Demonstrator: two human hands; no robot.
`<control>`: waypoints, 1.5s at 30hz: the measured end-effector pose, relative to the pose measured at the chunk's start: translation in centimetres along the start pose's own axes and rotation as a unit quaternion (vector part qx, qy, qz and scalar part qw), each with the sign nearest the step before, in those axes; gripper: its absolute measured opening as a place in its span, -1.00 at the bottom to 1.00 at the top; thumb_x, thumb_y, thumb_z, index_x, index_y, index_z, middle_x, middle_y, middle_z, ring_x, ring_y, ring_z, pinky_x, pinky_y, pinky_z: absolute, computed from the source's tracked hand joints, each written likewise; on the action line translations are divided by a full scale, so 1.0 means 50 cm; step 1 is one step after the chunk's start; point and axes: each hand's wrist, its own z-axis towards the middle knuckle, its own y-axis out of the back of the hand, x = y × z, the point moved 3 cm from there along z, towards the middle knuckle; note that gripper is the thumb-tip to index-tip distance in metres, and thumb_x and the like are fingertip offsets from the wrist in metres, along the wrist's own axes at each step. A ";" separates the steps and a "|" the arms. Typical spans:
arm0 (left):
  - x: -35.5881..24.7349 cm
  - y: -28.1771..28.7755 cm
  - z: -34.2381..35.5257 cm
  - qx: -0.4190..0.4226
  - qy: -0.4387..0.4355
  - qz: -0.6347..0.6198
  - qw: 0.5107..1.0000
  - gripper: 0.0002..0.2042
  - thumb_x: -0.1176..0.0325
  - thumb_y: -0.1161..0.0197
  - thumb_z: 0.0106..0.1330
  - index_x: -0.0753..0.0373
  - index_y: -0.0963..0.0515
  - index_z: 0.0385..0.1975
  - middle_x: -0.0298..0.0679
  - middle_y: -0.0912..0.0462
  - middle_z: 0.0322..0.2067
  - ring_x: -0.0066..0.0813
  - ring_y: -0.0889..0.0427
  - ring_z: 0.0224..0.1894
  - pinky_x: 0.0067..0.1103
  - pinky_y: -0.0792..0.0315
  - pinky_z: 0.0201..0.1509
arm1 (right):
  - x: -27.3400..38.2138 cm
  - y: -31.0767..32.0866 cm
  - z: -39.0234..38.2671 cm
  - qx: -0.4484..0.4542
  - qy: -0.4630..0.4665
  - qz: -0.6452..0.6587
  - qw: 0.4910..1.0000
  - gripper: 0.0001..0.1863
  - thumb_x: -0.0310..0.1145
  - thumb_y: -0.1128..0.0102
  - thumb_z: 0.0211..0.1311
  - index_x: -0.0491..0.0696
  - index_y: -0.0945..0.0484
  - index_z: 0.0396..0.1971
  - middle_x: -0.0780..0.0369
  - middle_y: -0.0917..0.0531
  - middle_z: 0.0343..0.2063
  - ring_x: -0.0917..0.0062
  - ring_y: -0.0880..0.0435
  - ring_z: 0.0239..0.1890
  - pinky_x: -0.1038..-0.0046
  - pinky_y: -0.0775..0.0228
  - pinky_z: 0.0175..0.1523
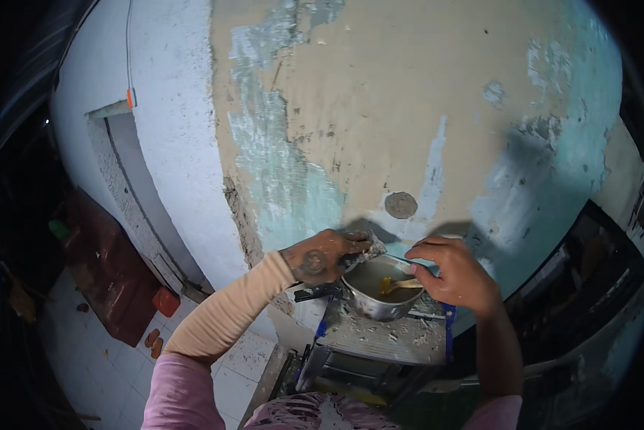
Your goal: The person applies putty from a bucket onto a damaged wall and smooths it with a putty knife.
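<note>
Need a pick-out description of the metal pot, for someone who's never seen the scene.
Start from the big peeling wall and drop to the small grey platform in front of it. The metal pot sits on top, between the left hand and right hand. Its round, shiny silver body sets it apart from the pale scraps around it.

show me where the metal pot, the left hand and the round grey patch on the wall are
Metal pot [379, 309]: head view, on its outer side.
Left hand [322, 259]: head view, on the back of the hand.
Round grey patch [401, 206]: head view, on its centre.
</note>
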 end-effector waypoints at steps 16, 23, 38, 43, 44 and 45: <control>0.118 -0.311 0.123 0.429 -0.012 0.219 0.876 -0.78 0.35 -0.13 0.23 0.27 -0.68 -0.26 -0.14 -0.71 -0.16 -0.21 -0.68 -0.13 -0.44 -0.53 -0.07 | -0.206 -0.259 0.086 0.412 -0.196 -0.078 0.886 -0.56 -0.41 -0.14 0.01 -0.04 -0.61 -0.02 0.01 -0.66 -0.09 0.13 -0.64 -0.01 0.26 -0.49 0.00; 0.007 -0.215 0.165 0.446 0.021 0.212 0.869 -0.74 0.32 -0.06 0.29 0.31 -0.66 -0.25 -0.09 -0.70 -0.16 -0.18 -0.68 -0.10 -0.43 -0.52 -0.04 | -0.211 -0.228 0.063 0.374 -0.190 -0.035 0.907 -0.49 -0.39 -0.10 0.06 -0.02 -0.51 0.10 0.01 -0.62 -0.01 0.13 -0.60 0.04 0.26 -0.45 0.04; -0.033 -0.134 0.120 0.318 0.079 0.193 0.925 -0.84 0.43 -0.22 0.09 0.29 -0.69 -0.39 -0.02 -0.71 -0.33 -0.14 -0.71 -0.23 -0.38 -0.56 -0.21 | -0.159 -0.207 0.047 0.391 -0.113 -0.108 0.907 -0.66 -0.27 -0.09 0.15 -0.27 -0.65 -0.33 -0.07 -0.67 -0.21 0.07 -0.66 -0.14 0.18 -0.47 -0.07; -0.003 -0.113 0.075 0.080 0.013 0.137 0.987 -0.84 0.37 -0.24 0.05 0.27 -0.66 -0.41 -0.04 -0.69 -0.44 -0.10 -0.69 -0.32 -0.30 -0.55 -0.16 | -0.156 -0.187 0.046 0.263 -0.041 -0.072 0.961 -0.70 -0.25 -0.17 0.19 -0.22 -0.63 -0.36 -0.08 -0.65 -0.37 0.00 -0.63 -0.25 0.13 -0.44 -0.12; -0.006 -0.096 0.063 0.074 0.024 0.137 0.987 -0.84 0.37 -0.24 0.05 0.27 -0.66 -0.41 -0.04 -0.69 -0.44 -0.10 -0.69 -0.32 -0.30 -0.55 -0.16 | -0.128 -0.165 0.053 0.225 -0.022 -0.053 0.973 -0.74 -0.27 -0.19 0.20 -0.20 -0.63 -0.37 -0.09 -0.63 -0.44 -0.02 -0.61 -0.30 0.11 -0.42 -0.15; -0.016 -0.074 0.061 0.058 0.041 0.110 0.991 -0.83 0.37 -0.23 0.08 0.26 -0.67 -0.37 -0.03 -0.69 -0.40 -0.07 -0.68 -0.29 -0.29 -0.55 -0.14 | -0.117 -0.158 0.048 0.230 -0.020 -0.053 0.972 -0.74 -0.27 -0.19 0.20 -0.20 -0.63 -0.37 -0.09 -0.63 -0.44 -0.02 -0.61 -0.30 0.11 -0.42 -0.15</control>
